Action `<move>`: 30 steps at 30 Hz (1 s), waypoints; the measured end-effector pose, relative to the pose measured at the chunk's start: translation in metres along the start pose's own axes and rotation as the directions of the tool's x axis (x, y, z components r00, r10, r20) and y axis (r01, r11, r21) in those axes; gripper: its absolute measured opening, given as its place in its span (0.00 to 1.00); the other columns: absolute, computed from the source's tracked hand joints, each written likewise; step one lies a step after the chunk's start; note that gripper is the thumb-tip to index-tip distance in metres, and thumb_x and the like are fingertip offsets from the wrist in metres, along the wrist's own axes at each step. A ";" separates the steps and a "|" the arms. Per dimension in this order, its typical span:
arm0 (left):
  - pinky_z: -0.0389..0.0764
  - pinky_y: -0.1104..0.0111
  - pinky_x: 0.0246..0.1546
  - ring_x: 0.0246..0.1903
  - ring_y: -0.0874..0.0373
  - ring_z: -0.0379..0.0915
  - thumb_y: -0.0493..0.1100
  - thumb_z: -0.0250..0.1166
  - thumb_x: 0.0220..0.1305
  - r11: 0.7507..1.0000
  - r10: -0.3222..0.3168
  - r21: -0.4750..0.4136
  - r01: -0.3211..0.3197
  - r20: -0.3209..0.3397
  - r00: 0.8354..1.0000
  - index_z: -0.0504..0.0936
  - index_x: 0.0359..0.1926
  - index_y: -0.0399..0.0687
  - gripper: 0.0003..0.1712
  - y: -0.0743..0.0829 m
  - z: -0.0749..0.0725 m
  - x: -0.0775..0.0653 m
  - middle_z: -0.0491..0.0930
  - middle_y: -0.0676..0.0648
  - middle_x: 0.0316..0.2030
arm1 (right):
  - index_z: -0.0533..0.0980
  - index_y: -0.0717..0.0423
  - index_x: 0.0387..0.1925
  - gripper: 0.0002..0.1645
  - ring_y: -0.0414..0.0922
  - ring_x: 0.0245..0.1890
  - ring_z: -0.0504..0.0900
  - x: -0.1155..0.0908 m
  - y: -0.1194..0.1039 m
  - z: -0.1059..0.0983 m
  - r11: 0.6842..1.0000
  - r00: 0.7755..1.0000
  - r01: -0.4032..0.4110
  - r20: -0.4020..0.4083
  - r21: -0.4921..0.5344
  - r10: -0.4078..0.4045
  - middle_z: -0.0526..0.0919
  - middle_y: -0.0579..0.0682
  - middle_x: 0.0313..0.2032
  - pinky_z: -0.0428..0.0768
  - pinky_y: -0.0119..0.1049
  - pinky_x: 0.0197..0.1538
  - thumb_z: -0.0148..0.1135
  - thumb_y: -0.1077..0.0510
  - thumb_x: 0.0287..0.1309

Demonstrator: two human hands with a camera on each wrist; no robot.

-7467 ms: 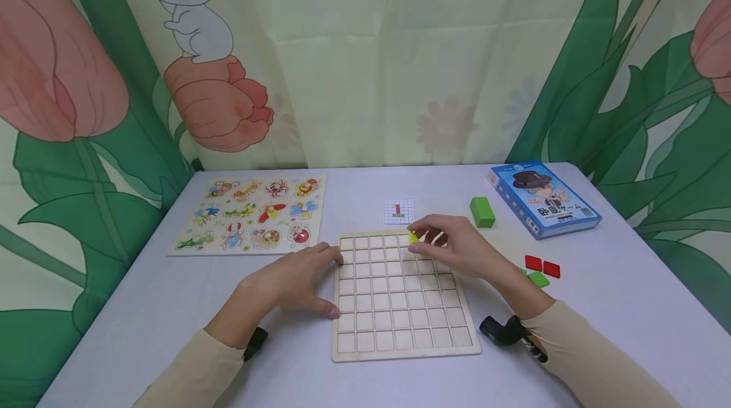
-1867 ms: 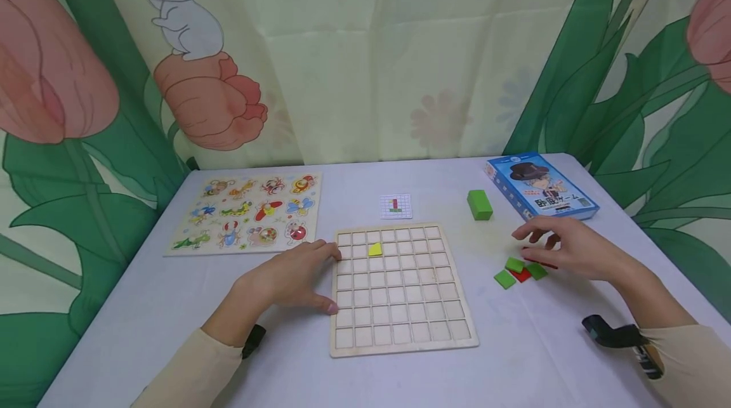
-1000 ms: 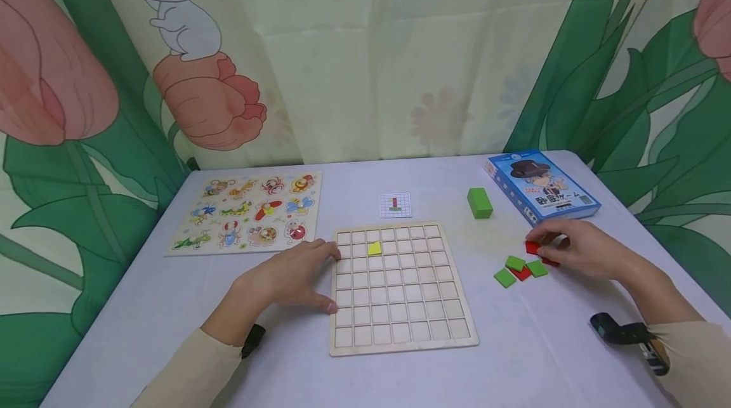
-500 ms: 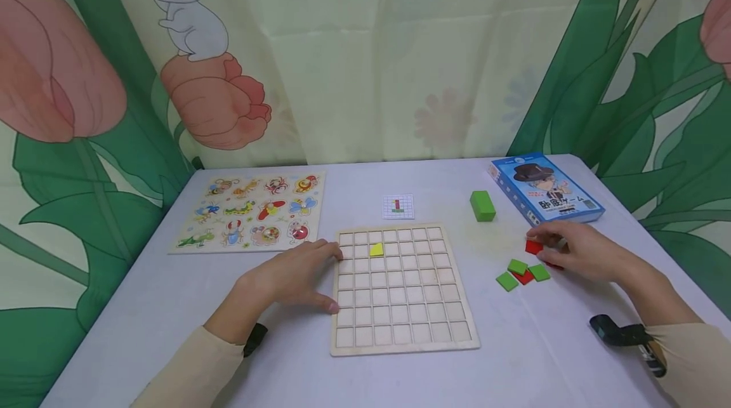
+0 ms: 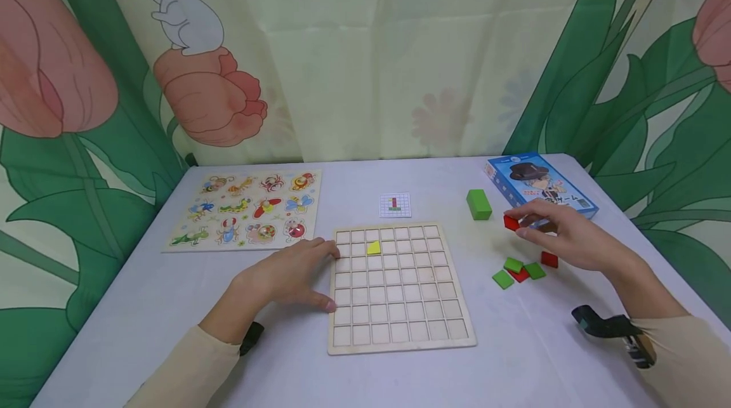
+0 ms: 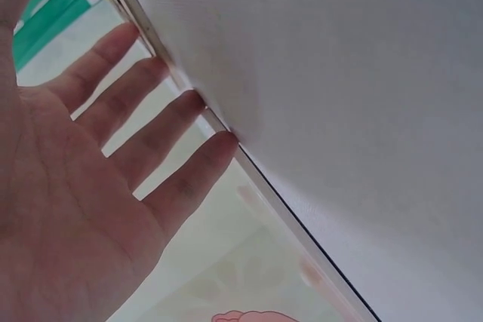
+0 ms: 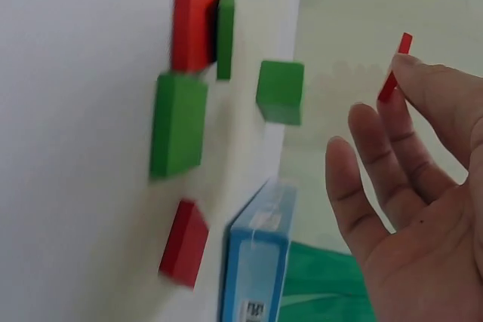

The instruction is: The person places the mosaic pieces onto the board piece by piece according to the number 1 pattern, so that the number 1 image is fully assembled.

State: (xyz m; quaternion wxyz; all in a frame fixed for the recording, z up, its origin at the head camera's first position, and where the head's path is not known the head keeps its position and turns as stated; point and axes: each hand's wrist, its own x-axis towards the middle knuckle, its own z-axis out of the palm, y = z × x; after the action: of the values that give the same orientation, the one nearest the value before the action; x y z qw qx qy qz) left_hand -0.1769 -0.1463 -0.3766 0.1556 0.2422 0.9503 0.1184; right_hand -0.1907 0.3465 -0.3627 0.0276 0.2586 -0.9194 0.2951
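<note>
In the head view my right hand [image 5: 562,233] pinches a thin red square tile [image 5: 511,223] between thumb and fingers, held above the table. The right wrist view shows the same red tile [image 7: 395,67] edge-on at the fingertips. My left hand [image 5: 291,273] rests at the left edge of a wooden grid board [image 5: 404,350], thumb and fingertips touching its side. In the left wrist view the left hand's fingers [image 6: 170,122] are straight and spread along that edge. A yellow tile [image 5: 374,248] lies in an upper cell of the board.
Green tiles [image 5: 503,279] and a red tile [image 5: 518,275] lie loosely heaped right of the board; another red tile [image 5: 549,260] lies apart. Behind are a pattern card [image 5: 395,205], a green block [image 5: 479,205], a blue box [image 5: 542,184] and an insect picture board [image 5: 245,211].
The yellow tile, earlier in my right hand, now lies on the board. My right hand has lifted a red tile from beside the heap and moved it up and left. The left hand stays put.
</note>
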 end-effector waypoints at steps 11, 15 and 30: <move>0.74 0.56 0.62 0.59 0.57 0.71 0.67 0.83 0.42 1.000 0.029 -0.003 -0.029 -0.008 1.000 0.73 0.62 0.61 0.47 -0.005 0.001 -0.001 0.76 0.55 0.59 | 0.79 0.53 0.62 0.22 0.31 0.49 0.79 0.033 -0.025 0.016 0.996 0.999 0.033 -0.020 0.089 -0.031 0.85 0.49 0.52 0.81 0.23 0.48 0.66 0.62 0.67; 0.74 0.55 0.63 0.59 0.57 0.71 0.67 0.82 0.43 0.999 0.038 -0.021 -0.038 -0.010 0.999 0.73 0.62 0.61 0.47 -0.005 0.001 0.000 0.76 0.55 0.60 | 0.79 0.53 0.62 0.21 0.35 0.50 0.80 0.047 -0.031 0.022 0.988 0.999 0.032 0.002 0.152 -0.033 0.84 0.50 0.53 0.80 0.24 0.51 0.65 0.61 0.69; 0.74 0.56 0.63 0.59 0.57 0.71 0.68 0.82 0.43 0.999 0.032 -0.013 -0.033 -0.014 0.999 0.73 0.62 0.63 0.47 -0.005 0.002 0.000 0.76 0.56 0.59 | 0.80 0.51 0.60 0.20 0.47 0.51 0.81 0.088 -0.060 0.057 0.958 0.991 0.070 0.092 0.277 -0.099 0.83 0.47 0.53 0.82 0.35 0.52 0.66 0.59 0.68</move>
State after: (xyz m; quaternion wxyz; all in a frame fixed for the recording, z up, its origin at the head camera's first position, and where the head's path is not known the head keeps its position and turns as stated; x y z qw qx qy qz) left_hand -0.1789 -0.1505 -0.3800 0.1487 0.2557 0.9465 0.1291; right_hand -0.2312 0.2332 -0.3598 -0.0439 0.3142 -0.8582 0.4035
